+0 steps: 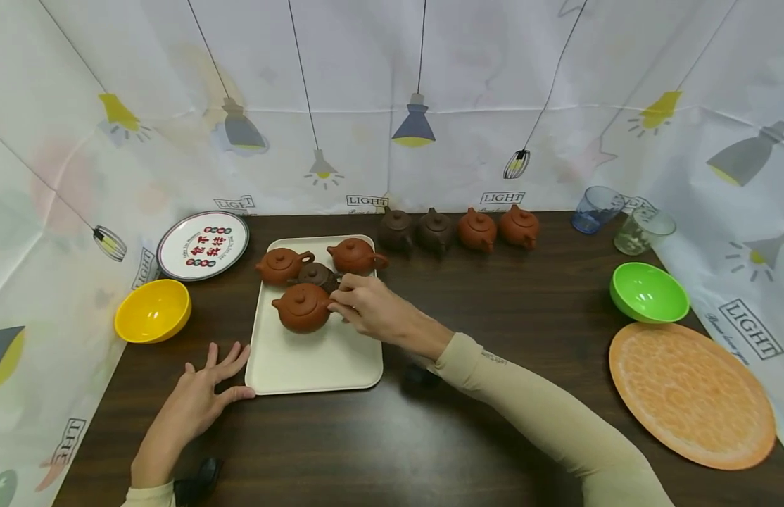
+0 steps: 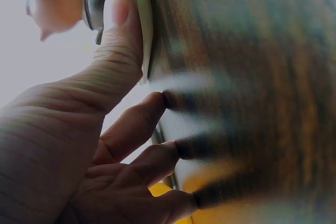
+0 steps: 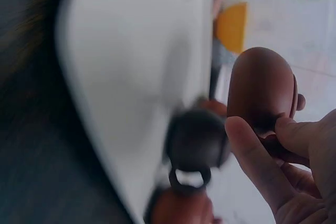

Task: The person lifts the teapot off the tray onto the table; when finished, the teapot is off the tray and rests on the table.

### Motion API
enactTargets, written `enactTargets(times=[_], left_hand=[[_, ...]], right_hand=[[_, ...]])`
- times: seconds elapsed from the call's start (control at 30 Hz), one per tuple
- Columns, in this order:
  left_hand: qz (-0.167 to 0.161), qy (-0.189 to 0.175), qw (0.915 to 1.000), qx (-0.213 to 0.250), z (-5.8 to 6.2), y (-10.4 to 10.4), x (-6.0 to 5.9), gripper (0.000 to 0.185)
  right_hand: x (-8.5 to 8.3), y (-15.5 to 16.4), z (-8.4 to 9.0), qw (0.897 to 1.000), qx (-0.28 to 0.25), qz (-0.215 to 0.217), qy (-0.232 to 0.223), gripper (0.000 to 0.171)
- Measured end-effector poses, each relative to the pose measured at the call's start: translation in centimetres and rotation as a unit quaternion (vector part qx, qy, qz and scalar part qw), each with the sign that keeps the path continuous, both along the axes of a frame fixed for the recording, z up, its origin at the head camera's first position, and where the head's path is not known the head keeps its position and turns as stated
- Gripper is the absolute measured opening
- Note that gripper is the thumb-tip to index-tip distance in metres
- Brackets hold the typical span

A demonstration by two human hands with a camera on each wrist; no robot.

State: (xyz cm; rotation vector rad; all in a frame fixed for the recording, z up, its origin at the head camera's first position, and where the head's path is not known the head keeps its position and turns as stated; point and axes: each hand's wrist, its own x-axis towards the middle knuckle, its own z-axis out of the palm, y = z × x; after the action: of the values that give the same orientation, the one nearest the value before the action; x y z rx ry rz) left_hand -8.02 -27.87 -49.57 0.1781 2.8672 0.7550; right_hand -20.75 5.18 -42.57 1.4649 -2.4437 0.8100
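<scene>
A cream tray (image 1: 316, 352) lies on the dark wooden table and carries several small clay teapots. My right hand (image 1: 341, 303) pinches the handle of the front red-brown teapot (image 1: 302, 308), which sits on the tray. In the right wrist view my thumb and fingers (image 3: 252, 150) close on that teapot (image 3: 261, 87), with a dark brown teapot (image 3: 197, 140) just beside it. My left hand (image 1: 221, 366) lies flat on the table with fingers spread, and its thumb (image 2: 118, 30) touches the tray's near left corner (image 2: 137, 24).
Several more teapots (image 1: 435, 230) stand in a row behind the tray. A yellow bowl (image 1: 153, 310) and a printed plate (image 1: 203, 244) are at the left. At the right are a green bowl (image 1: 649, 291), an orange plate (image 1: 692, 392) and two glasses (image 1: 642, 230).
</scene>
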Motion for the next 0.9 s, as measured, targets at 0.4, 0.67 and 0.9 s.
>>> enactTargets(times=[0.4, 0.67, 0.9], left_hand=[[0.000, 0.016, 0.9998, 0.008, -1.8, -1.0, -0.1, 0.085], [0.001, 0.021, 0.9997, 0.013, -1.0, -0.5, 0.2, 0.084], [0.002, 0.020, 0.9997, 0.014, -0.8, -0.4, 0.2, 0.084]], right_hand=[[-0.7, 11.3, -0.3, 0.994, -0.043, -0.092, 0.028, 0.014], [-2.0, 15.8, -2.5, 0.986, -0.013, -0.166, 0.006, 0.016], [-3.0, 16.2, -3.9, 0.985, 0.001, -0.173, 0.015, 0.014]])
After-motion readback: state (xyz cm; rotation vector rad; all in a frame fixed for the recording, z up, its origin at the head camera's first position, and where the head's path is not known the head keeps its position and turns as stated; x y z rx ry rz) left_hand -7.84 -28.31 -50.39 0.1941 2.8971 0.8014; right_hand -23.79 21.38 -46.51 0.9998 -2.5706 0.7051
